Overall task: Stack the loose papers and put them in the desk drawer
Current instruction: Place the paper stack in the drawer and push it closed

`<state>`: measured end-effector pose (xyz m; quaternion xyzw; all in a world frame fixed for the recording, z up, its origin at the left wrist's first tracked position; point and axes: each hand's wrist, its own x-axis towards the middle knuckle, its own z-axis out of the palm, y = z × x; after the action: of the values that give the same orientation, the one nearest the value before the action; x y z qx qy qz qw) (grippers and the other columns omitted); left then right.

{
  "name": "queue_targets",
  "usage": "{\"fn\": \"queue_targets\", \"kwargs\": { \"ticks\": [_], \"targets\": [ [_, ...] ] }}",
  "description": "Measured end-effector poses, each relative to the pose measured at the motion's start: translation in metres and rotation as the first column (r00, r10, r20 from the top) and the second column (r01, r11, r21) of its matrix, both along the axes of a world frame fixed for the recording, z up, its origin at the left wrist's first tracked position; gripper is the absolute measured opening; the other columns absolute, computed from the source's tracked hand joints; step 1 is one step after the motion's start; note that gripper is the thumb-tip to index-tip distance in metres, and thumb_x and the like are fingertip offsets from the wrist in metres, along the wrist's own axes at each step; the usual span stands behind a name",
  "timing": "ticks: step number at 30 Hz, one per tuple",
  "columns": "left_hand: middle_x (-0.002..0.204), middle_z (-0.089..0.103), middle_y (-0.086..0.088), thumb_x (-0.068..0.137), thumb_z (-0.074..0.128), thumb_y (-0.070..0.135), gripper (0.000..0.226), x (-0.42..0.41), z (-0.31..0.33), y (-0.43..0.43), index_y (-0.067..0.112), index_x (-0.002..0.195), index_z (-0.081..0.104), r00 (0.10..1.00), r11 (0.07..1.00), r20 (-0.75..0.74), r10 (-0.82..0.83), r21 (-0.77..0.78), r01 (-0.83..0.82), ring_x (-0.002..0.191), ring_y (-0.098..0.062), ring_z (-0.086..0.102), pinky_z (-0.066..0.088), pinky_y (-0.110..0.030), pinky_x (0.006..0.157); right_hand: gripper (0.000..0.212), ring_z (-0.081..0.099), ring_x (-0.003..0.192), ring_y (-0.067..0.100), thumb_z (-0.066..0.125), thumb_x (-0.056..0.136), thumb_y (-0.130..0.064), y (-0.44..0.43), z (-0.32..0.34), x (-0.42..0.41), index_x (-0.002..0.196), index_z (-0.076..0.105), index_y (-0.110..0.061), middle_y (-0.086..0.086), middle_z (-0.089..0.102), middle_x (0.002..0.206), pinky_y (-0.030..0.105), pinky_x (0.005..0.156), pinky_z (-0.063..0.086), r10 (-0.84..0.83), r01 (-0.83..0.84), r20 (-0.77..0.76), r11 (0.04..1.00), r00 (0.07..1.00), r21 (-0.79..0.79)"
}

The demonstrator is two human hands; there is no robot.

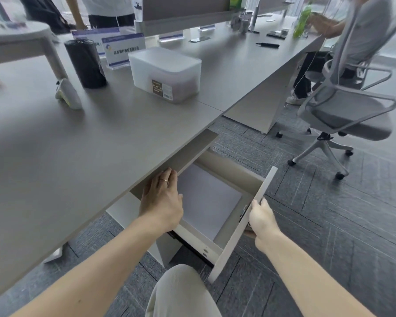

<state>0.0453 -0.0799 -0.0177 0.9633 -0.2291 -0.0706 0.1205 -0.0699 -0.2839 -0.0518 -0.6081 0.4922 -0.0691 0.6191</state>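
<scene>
So the drawer (pixel 217 216) is pulled out from under the edge of the grey woodgrain surface (pixel 78 156), with a flat pale stack of papers (pixel 209 197) lying square on its bottom, and a mesh office chair (pixel 343 110) sits on the carpet well beyond it. Up on the surface, behind the drawer, there's a frosted plastic box (pixel 166 73), a black cylindrical bin (pixel 85 62) and a small whitish gadget (pixel 68 93). The left hand (pixel 161 200) hovers over the drawer's inner corner with fingers (pixel 167 177) loosely spread flat, touching the surface's underside lip and holding nothing, while the right hand (pixel 262 219) has its fingers curled tight around the top edge of the smooth drawer front (pixel 242 227).
</scene>
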Motion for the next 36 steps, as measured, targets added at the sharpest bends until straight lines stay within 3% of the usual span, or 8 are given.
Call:
{"fn": "queue_targets", "kwargs": {
  "ticks": [4,15,20,26,28,31,33,36],
  "targets": [
    [0.175,0.009,-0.004,0.107,0.033,0.039,0.068,0.000,-0.001,0.000,0.014,0.166,0.010,1.000,1.000,-0.011,0.012,-0.026,-0.013,0.161,-0.023,0.008,0.007,-0.040,0.128,0.053,0.065,0.105,0.033,0.029,0.107,-0.033,0.021,0.013,0.033,0.160,0.027,-0.029,0.010,0.051,0.150,0.056,0.080,0.062,0.061,-0.062,0.016,0.996,0.998,0.061],
    [0.176,0.006,-0.002,0.109,0.025,0.036,0.064,0.003,-0.006,0.005,0.016,0.167,0.007,1.000,0.997,0.022,-0.014,-0.075,0.016,0.162,-0.020,0.002,0.001,-0.038,0.128,0.059,0.038,0.149,0.030,0.033,0.110,-0.029,0.073,0.019,0.121,0.165,0.013,-0.035,-0.003,0.020,0.172,0.050,0.081,0.063,0.111,-0.135,0.126,0.970,0.986,0.203],
    [0.176,-0.001,-0.003,0.102,0.035,0.019,0.074,0.001,-0.008,0.005,0.013,0.167,0.000,0.999,0.997,0.025,-0.026,-0.073,0.028,0.162,-0.020,-0.004,-0.006,-0.037,0.127,0.063,0.058,0.123,0.025,0.030,0.105,-0.006,0.091,0.008,0.144,0.161,0.028,-0.035,0.005,0.057,0.144,0.034,0.058,0.057,0.107,-0.153,0.196,0.960,0.975,0.236],
    [0.176,-0.007,-0.003,0.100,0.036,0.016,0.078,-0.003,-0.008,0.004,0.011,0.166,-0.005,0.999,0.997,0.010,-0.034,-0.065,0.035,0.161,-0.019,-0.010,-0.011,-0.036,0.126,0.074,0.067,0.098,0.014,0.031,0.100,0.000,0.096,-0.003,0.152,0.162,0.023,-0.041,-0.002,0.055,0.153,0.025,0.049,0.056,0.086,-0.149,0.245,0.957,0.966,0.250],
    [0.175,-0.008,-0.004,0.099,0.037,0.015,0.079,-0.004,-0.007,0.004,0.011,0.166,-0.005,0.999,0.998,-0.002,-0.033,-0.061,0.033,0.161,-0.019,-0.011,-0.012,-0.036,0.126,0.074,0.066,0.105,0.017,0.032,0.100,0.001,0.094,-0.001,0.150,0.162,0.023,-0.039,-0.002,0.055,0.153,0.028,0.049,0.057,0.097,-0.168,0.271,0.953,0.958,0.253],
    [0.175,-0.009,-0.005,0.097,0.039,0.013,0.082,-0.005,-0.003,0.005,0.010,0.166,-0.006,0.999,0.998,-0.012,-0.043,-0.038,0.042,0.161,-0.020,-0.011,-0.011,-0.036,0.126,0.071,0.060,0.114,0.019,0.036,0.104,-0.001,0.086,0.014,0.137,0.164,0.020,-0.036,-0.005,0.049,0.146,0.041,0.063,0.059,0.142,-0.222,0.274,0.931,0.951,0.290],
    [0.175,-0.008,-0.005,0.097,0.041,0.014,0.083,-0.003,0.001,0.006,0.010,0.166,-0.006,0.998,0.998,-0.035,-0.051,-0.031,0.050,0.161,-0.021,-0.009,-0.010,-0.036,0.126,0.062,0.049,0.137,0.027,0.043,0.107,-0.015,0.078,0.027,0.128,0.162,0.025,-0.037,-0.003,0.042,0.158,0.055,0.088,0.057,0.217,-0.272,0.232,0.932,0.948,0.239],
    [0.176,-0.003,-0.005,0.099,0.042,0.020,0.080,-0.002,0.008,0.004,0.010,0.166,-0.001,0.997,0.998,-0.077,-0.025,-0.055,0.021,0.162,-0.021,-0.005,-0.008,-0.035,0.126,0.061,0.034,0.152,0.024,0.049,0.105,-0.029,0.061,0.062,0.107,0.162,0.028,-0.036,-0.007,0.030,0.169,0.053,0.117,0.037,0.398,-0.376,0.120,0.910,0.909,-0.175]
  ]
}}
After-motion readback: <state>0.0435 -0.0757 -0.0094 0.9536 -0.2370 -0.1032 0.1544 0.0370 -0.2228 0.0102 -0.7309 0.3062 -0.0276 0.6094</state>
